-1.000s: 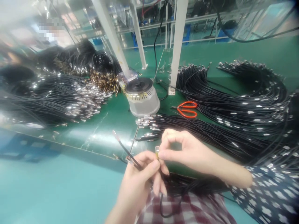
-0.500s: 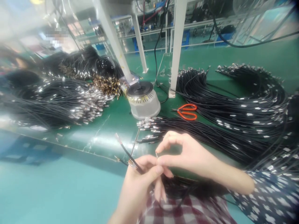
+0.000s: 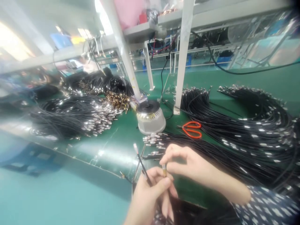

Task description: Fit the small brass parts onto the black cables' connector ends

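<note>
My left hand [image 3: 154,190] is closed around a thin black cable [image 3: 143,165], whose silver tip [image 3: 135,148] points up and away from me. From between its thumb and fingers rises a small metal connector [image 3: 164,171], silver above and brass-coloured below. My right hand [image 3: 184,159] comes in from the right, with thumb and index finger pinched at the connector's top. Its other fingers are curled. The lower run of the cable is hidden behind my left hand. Just beyond my hands lies a bundle of black cables [image 3: 187,145] with silver ends.
A grey-white round device [image 3: 151,123] with a black, pin-ringed top stands mid-table. Orange-handled scissors [image 3: 193,129] lie to its right. Cable piles lie left [image 3: 70,112] and right [image 3: 248,125]. White shelf posts [image 3: 184,62] rise from the green tabletop [image 3: 110,150].
The camera view has tilted up, so the table things appear lower. More of the metal connector shows between my hands now. The cable in my left hand stands more upright.
</note>
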### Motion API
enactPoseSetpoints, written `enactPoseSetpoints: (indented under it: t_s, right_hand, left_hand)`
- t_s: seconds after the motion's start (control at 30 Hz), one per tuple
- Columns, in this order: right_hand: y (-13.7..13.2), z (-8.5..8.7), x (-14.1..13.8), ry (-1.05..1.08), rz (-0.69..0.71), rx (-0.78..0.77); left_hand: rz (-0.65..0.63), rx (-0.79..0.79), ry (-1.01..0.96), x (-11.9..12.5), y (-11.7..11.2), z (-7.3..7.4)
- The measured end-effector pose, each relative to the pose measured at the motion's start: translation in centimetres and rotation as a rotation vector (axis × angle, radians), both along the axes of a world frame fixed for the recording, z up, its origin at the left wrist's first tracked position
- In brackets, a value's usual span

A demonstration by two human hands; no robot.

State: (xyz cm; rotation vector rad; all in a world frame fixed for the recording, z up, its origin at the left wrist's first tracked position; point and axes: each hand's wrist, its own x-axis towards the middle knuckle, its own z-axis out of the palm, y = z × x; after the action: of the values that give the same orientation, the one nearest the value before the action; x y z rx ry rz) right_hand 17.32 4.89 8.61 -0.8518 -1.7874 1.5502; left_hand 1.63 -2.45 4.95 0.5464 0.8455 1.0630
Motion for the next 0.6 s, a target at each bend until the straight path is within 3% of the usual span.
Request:
enactPoseSetpoints:
  t_s: [0.27, 0.37, 0.43, 0.53, 0.6]
  right_hand:
    - [-0.7, -1.1, -0.5, 0.026, -0.100, -0.010]
    - [-1.1, -0.9, 0.2, 0.020, -0.199, 0.064]
    - [-1.6, -0.4, 0.8, 0.016, -0.225, 0.139]
    - [-2.9, 0.1, 0.8, -0.007, -0.125, 0.294]
    - [-3.9, -0.6, -0.5, -0.071, 0.057, 0.472]
  left_hand:
    - [0.042, 0.034, 0.117, -0.3, 0.6, -0.1]
    - [0.076, 0.038, 0.185, -1.5, 1.1, 0.5]
    - [0.070, 0.062, 0.342, -2.9, 1.3, 1.1]
    - [-0.089, 0.127, 0.645, -5.3, 1.5, 1.7]
    - [-0.209, 0.137, 0.690, -6.5, 1.9, 2.2]
